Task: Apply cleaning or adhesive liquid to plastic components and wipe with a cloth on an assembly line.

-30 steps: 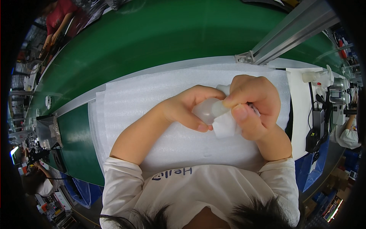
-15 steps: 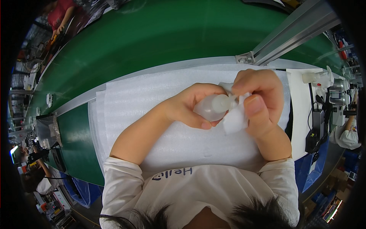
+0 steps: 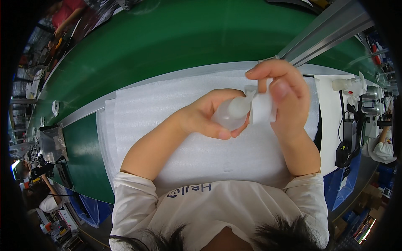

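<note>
While left hand (image 3: 209, 115) cradles translucent rounded plastic part (image 3: 230, 113) above white foam sheet (image 3: 167, 108), right hand (image 3: 284, 96) pinches white cloth (image 3: 261, 106) against it; wiping seemingly under way, unfinished.

A foam sheet (image 3: 167, 125) lies on the table, conveyor belt (image 3: 176, 37) behind it.
</note>
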Demonstrator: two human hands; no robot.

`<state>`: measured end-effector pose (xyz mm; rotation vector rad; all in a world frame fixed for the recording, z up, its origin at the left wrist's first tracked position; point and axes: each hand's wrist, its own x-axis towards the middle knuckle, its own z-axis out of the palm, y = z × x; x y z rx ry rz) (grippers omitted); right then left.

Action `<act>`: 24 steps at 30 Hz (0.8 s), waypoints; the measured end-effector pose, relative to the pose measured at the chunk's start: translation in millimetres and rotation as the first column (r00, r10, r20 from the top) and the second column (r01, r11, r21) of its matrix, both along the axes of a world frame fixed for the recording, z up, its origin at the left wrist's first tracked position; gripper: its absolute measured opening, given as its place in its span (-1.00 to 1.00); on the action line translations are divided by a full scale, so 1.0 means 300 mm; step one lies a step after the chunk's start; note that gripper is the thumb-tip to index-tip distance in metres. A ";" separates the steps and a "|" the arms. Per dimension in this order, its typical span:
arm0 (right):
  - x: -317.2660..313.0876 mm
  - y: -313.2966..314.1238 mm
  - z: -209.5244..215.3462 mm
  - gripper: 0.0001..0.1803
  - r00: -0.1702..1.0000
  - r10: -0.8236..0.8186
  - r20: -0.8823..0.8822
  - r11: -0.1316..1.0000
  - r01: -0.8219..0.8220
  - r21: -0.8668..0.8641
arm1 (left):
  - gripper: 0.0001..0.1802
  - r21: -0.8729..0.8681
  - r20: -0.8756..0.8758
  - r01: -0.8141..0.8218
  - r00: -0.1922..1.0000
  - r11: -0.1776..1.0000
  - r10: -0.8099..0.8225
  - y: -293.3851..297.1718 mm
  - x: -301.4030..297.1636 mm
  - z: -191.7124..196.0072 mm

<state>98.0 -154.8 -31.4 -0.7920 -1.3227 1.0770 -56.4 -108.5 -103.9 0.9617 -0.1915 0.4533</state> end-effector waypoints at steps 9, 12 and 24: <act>-0.011 -0.001 -0.025 -0.87 0.964 0.002 0.265 0.992 -0.035 0.119 | -0.31 0.062 -0.205 -0.215 0.953 0.975 0.224 -0.021 -0.025 0.025; -0.018 0.019 -0.044 -0.86 0.985 -0.065 0.163 0.968 0.022 0.250 | -0.30 -0.276 -0.211 -0.214 0.965 0.937 0.158 -0.017 -0.025 0.001; -0.014 0.001 -0.019 -0.79 0.945 -0.096 0.311 0.947 -0.009 0.321 | -0.48 0.047 -0.078 -0.310 0.947 0.950 0.313 0.008 -0.005 -0.019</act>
